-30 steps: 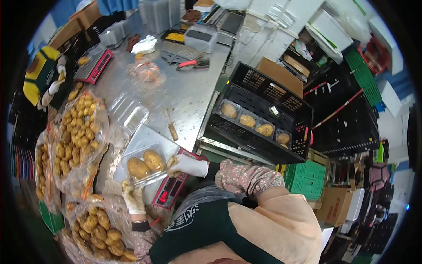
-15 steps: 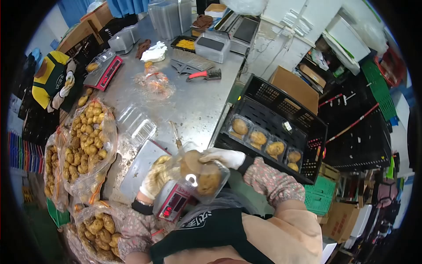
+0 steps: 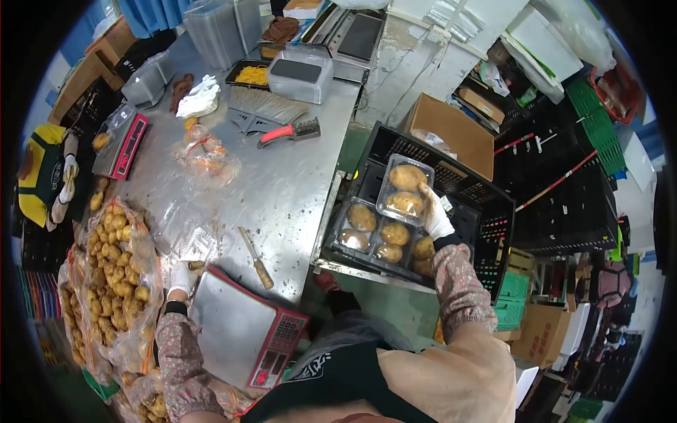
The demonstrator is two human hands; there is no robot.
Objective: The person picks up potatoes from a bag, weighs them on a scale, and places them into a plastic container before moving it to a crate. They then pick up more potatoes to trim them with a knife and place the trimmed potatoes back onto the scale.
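Observation:
My right hand (image 3: 438,215), in a white glove, grips a clear plastic box (image 3: 405,189) with two potatoes inside, up over the black crate (image 3: 493,211). Under and beside it in the crate are several similar boxes of potatoes (image 3: 392,242). My left hand (image 3: 183,277), gloved too, is down on the metal table between the bagged potatoes (image 3: 116,282) and the scale (image 3: 236,328). Its fingers are close to an empty clear plastic container (image 3: 194,243); a brown patch shows at the fingertips, and I cannot tell if they hold anything.
A knife (image 3: 257,259) lies on the table behind the scale. Farther back are a brush (image 3: 264,111), a red-handled tool (image 3: 289,132) and a crumpled plastic bag (image 3: 204,156). At the far left another person (image 3: 48,176) stands by a second scale (image 3: 121,144).
The potato box has gone from over the scale, between both hands, to over the crate in my right hand alone. My left hand has let go and moved left to the table.

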